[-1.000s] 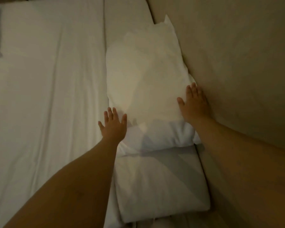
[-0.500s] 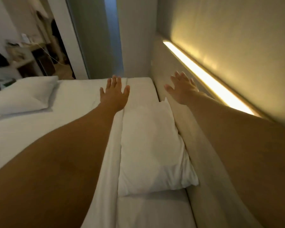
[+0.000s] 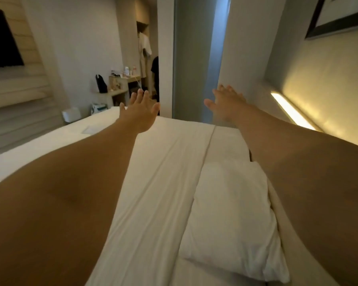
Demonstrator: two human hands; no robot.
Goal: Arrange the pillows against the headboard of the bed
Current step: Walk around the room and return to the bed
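Note:
A white pillow (image 3: 234,219) lies flat on the white bed (image 3: 163,182), its long right side next to the padded headboard (image 3: 281,213). Both my arms stretch forward above the bed. My left hand (image 3: 140,112) is open with fingers spread, held in the air beyond the far end of the pillow. My right hand (image 3: 227,103) is open too, raised near the wall above the headboard. Neither hand touches the pillow. My right forearm hides part of the headboard.
A lit strip lamp (image 3: 291,111) glows along the wall on the right, under a framed picture (image 3: 337,15). Beyond the bed stand a small desk (image 3: 120,85) with bottles and a dark bag, hanging clothes (image 3: 146,46), and a dark TV screen (image 3: 2,42) at the left.
Both hands have lifted off the pillow and risen forward into the air. My view has tilted up from the pillow to the far side of the room.

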